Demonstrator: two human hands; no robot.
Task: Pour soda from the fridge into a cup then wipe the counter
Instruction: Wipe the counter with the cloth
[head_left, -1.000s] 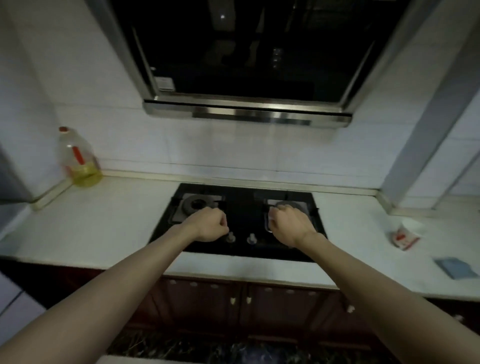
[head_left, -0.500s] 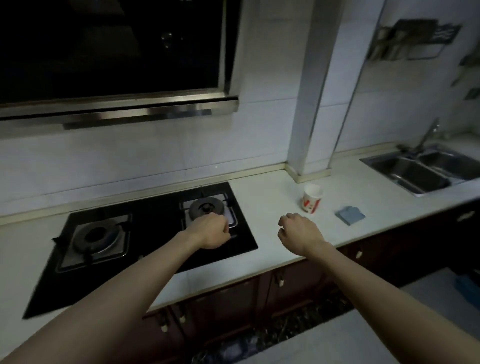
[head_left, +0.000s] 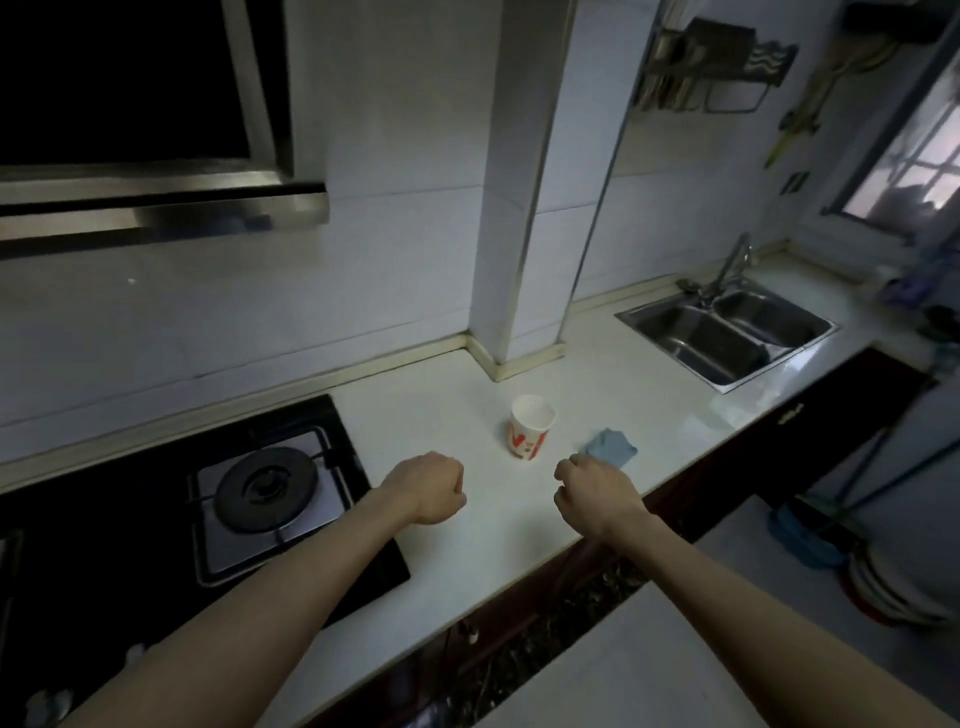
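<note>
At the far left, a dark glass and shiny steel cooker hood (head_left: 156, 208) hung on the white tiled wall. Below it, a black glass gas stove (head_left: 363, 519) was set flat into the long white stone counter (head_left: 441, 415). One round dark burner (head_left: 265, 488) showed on a silver plate.

The left hand (head_left: 431, 488) was held out over the counter, just past the right edge of the stove. Its fingers were curled into a fist, and there was nothing in it.

Next came a small white paper cup with red marks (head_left: 530, 428). It stood upright on the counter, in front of a white tiled post, a little beyond the two hands and between them. Neither hand touched it.

The right hand (head_left: 592, 493) was held out too, near the front edge of the counter. Its fingers were curled in, and it held nothing.

A small crumpled blue cloth (head_left: 610, 448) lay on the counter just right of the cup. The right hand's knuckles were right beside it. I could not tell if they touched it.

Farther right, a shiny steel sink with two bowls (head_left: 727, 338) sat in the counter, well apart from the cup. A silver tap (head_left: 730, 270) stood behind it.
</note>
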